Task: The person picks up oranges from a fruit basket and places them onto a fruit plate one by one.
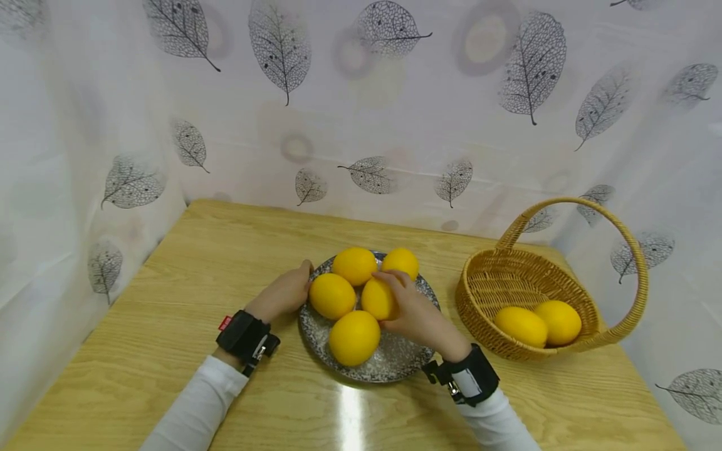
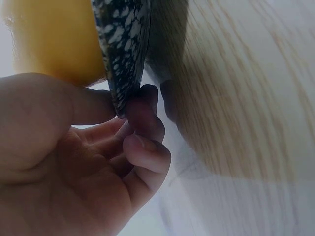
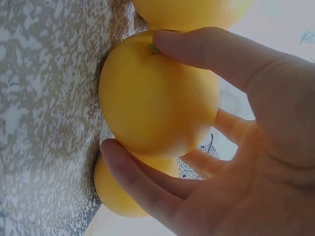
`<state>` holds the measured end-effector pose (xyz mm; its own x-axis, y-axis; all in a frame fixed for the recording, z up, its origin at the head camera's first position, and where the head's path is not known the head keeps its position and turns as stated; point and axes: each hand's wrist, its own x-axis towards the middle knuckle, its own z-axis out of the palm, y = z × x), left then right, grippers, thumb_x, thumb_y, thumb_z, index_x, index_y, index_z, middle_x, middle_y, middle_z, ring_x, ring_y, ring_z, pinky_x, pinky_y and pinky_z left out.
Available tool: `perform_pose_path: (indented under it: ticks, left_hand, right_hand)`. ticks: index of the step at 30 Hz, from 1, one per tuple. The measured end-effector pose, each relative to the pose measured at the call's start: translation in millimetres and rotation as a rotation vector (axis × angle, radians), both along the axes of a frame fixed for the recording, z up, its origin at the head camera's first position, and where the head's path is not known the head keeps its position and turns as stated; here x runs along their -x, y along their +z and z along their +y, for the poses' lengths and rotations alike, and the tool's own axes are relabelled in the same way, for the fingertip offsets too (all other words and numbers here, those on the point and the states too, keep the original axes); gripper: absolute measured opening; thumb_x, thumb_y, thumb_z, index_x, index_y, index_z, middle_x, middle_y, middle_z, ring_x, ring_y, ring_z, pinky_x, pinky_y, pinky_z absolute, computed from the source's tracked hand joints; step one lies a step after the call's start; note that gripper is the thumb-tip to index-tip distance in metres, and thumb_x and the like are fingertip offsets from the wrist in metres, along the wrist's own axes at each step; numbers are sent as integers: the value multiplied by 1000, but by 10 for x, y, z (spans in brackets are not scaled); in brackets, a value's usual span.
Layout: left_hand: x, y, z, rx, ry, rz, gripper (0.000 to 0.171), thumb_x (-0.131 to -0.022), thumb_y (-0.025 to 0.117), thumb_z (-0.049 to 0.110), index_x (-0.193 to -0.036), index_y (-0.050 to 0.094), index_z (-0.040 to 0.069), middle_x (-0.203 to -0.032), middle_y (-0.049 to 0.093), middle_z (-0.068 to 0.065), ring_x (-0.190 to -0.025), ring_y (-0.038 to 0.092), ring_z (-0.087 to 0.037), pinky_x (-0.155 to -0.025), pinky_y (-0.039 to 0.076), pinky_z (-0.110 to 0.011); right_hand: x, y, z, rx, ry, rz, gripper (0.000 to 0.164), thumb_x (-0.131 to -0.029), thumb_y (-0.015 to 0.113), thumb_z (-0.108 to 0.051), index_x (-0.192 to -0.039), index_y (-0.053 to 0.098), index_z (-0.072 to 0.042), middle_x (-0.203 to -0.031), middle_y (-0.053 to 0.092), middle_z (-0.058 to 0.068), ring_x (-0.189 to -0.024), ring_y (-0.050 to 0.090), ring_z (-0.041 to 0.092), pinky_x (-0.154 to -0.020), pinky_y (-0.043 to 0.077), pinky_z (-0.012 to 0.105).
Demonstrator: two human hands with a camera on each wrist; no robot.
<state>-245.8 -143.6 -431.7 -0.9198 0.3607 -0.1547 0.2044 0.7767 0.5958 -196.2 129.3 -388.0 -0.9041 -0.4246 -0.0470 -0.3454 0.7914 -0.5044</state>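
A speckled grey plate lies on the table with several yellow-orange oranges on it. At its left rim my left hand pinches the edge; the left wrist view shows the thumb above and curled fingers below the rim. My right hand reaches over the plate's right side and grips one orange between thumb and fingers. In the right wrist view that orange shows a green stem spot and rests on or just above the plate. Another orange sits in front of it.
Right of the plate stands a woven wicker basket with a tall handle and two oranges inside. A leaf-print curtain hangs behind the wooden table and along its sides.
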Motion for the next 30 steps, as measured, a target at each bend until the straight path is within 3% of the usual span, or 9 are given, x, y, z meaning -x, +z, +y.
perform_pose_path:
  ticks: [14, 23, 30]
  left_hand:
    - [-24, 31, -16, -1, 7, -2, 28, -107, 39, 8, -131, 44, -6, -108, 68, -23, -89, 63, -25, -80, 54, -40]
    - [-34, 23, 15, 6, 11, -1, 30, -108, 38, 8, -133, 43, -7, -113, 68, -25, -94, 65, -26, -84, 55, -43]
    - [-11, 10, 2, 15, 8, -4, 31, -107, 38, 8, -134, 43, -7, -116, 67, -26, -97, 66, -28, -87, 56, -44]
  right_hand:
    - [-13, -13, -19, 6, 3, 0, 88, -79, 83, -7, -155, 39, -15, -158, 35, 21, -120, 61, 40, -95, 55, 54]
    - [-38, -5, -14, 4, -14, -14, 88, -79, 83, -7, -155, 39, -16, -158, 34, 22, -117, 62, 41, -93, 56, 54]
    - [-49, 22, -19, -15, -3, -9, 88, -80, 83, -7, -155, 37, -15, -158, 32, 25, -109, 64, 38, -85, 58, 48]
